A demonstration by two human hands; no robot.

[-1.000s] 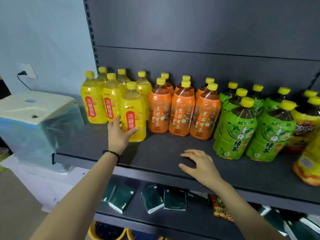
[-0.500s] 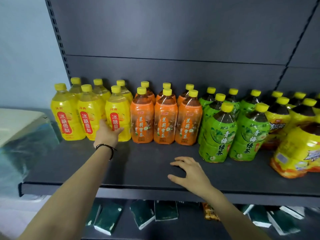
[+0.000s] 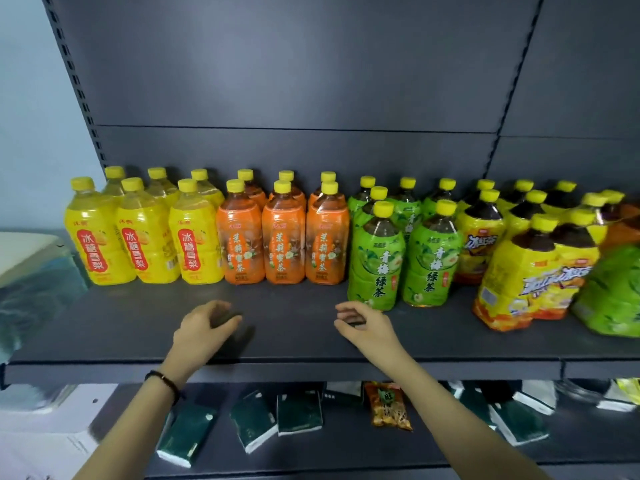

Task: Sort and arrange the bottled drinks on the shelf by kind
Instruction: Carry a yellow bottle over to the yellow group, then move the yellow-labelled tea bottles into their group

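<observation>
- Both forearms bare to the bottom edge of the view; no sleeves seen.
- Left hand [image 3: 204, 329]: no rings or glove seen.
- Thin dark wristband [image 3: 162, 379] just behind the left hand, with a small reddish bead.
- Right hand [image 3: 365, 323]: bare, wrist unadorned.

Yellow, orange, green bottles [image 3: 283, 233], yellow-capped

Bottles grouped: yellow [image 3: 143, 237], orange [image 3: 284, 240], green [image 3: 398, 251]. Both hands [image 3: 204, 327] empty over shelf [image 3: 294, 341].
</observation>
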